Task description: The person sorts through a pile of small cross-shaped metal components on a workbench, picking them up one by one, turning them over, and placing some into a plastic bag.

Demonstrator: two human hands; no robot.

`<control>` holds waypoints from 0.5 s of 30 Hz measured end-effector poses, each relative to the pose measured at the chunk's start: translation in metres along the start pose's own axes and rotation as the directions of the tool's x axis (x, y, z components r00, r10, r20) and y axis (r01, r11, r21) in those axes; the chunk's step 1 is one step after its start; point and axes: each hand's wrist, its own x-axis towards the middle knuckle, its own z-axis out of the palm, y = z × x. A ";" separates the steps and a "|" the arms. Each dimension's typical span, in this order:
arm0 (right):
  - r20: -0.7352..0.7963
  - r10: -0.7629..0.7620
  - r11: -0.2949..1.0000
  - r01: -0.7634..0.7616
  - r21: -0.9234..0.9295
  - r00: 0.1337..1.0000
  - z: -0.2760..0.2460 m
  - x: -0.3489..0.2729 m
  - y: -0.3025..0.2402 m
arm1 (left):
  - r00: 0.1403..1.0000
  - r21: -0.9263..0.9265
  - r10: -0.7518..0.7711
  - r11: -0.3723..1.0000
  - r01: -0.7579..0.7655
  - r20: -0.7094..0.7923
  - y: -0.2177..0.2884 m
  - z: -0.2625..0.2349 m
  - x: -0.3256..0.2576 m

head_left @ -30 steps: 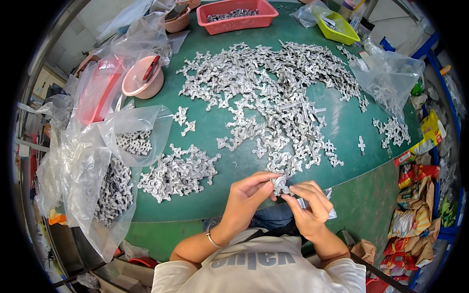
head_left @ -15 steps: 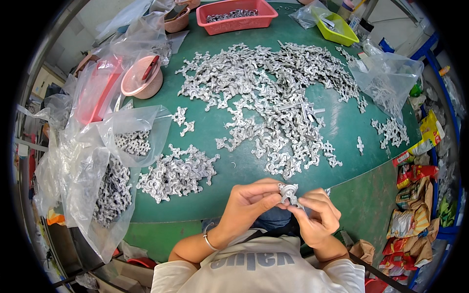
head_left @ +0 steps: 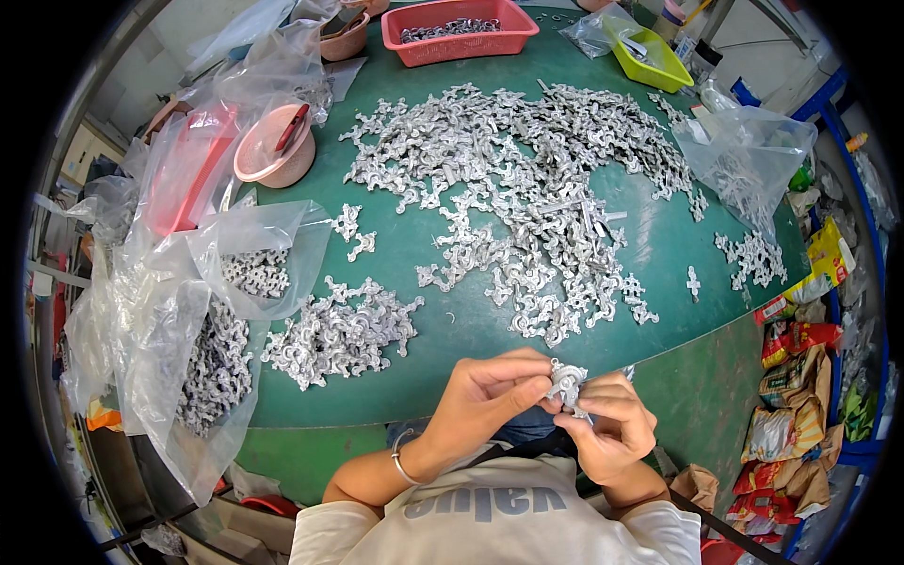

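The part has shifted nearer and right, farther from the heap. The left grip and right grip pinch it by the table's near edge; handling seems unfinished.

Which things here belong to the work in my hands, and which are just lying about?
Seemingly in the work:
- left hand
- right hand
- held metal piece
- large metal pile
- smaller metal pile

Probably lying about:
- pink bowl
- lime tray
- colourful packets
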 end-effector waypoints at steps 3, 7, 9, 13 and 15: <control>0.016 -0.005 1.000 0.004 0.022 1.000 0.000 0.000 0.000 | 1.000 -0.001 -0.010 1.000 0.010 0.006 0.001 0.001 0.000; 0.046 -0.003 1.000 0.001 0.028 0.999 -0.001 0.000 -0.002 | 0.999 0.012 -0.030 0.999 0.030 0.010 0.004 0.004 0.000; 0.051 -0.003 0.999 0.001 0.033 0.999 -0.002 -0.001 -0.003 | 0.999 0.036 -0.038 0.999 0.038 0.012 0.007 0.005 -0.001; 0.049 -0.010 0.999 0.008 0.042 0.999 -0.001 -0.002 -0.003 | 0.999 0.061 -0.036 0.998 0.036 0.010 0.008 0.006 -0.001; 0.049 -0.013 0.999 0.011 0.039 0.999 -0.001 -0.002 -0.003 | 1.000 0.056 -0.027 0.998 0.026 0.009 0.007 0.006 -0.001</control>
